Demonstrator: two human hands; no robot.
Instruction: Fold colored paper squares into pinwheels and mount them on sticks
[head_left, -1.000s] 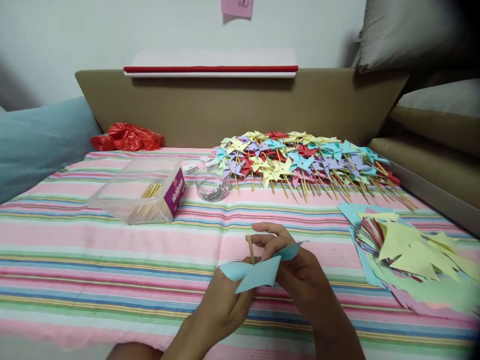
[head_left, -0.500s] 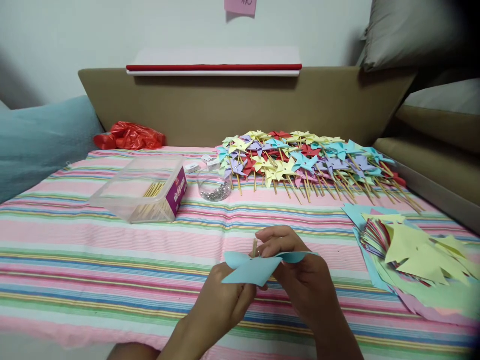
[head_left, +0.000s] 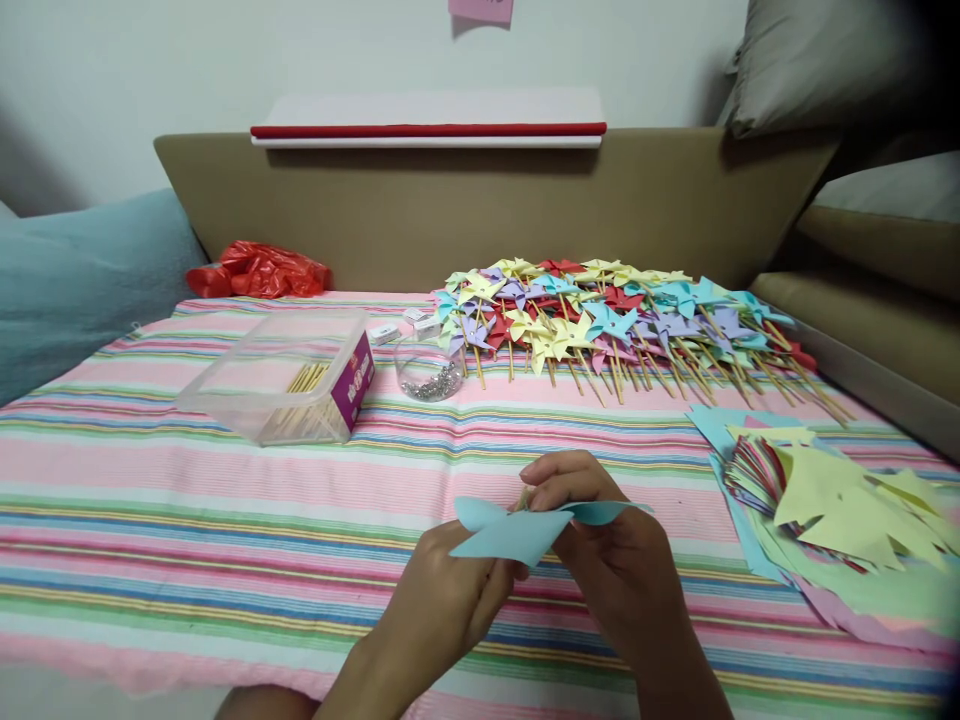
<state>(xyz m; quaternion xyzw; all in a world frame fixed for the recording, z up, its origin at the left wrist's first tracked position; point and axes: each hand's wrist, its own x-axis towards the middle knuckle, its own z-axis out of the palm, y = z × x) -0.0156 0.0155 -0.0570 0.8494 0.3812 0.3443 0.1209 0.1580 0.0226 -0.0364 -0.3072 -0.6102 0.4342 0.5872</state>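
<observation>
A light blue paper pinwheel (head_left: 514, 537) is held between both hands above the striped cloth, its blades seen nearly edge-on. My left hand (head_left: 450, 585) is closed beneath it, with its fingers partly hidden by a blade. On the other side, my right hand (head_left: 611, 545) grips near the pinwheel's middle, its fingers bent over the top. The tip of a wooden stick (head_left: 525, 497) shows just behind the blades, close to the right fingertips. Most of the stick is hidden.
A clear plastic box (head_left: 270, 395) with wooden sticks stands left, near a round container (head_left: 430, 370) of small metal pins. Finished pinwheels (head_left: 607, 320) are heaped at the back. Cut paper pieces (head_left: 840, 510) lie right. A red plastic bag (head_left: 262, 270) rests at back left.
The pinwheel and my right hand have shifted slightly right. The stick's tip stands out less above the blades, closer to the right fingertips. Both hands keep their hold.
</observation>
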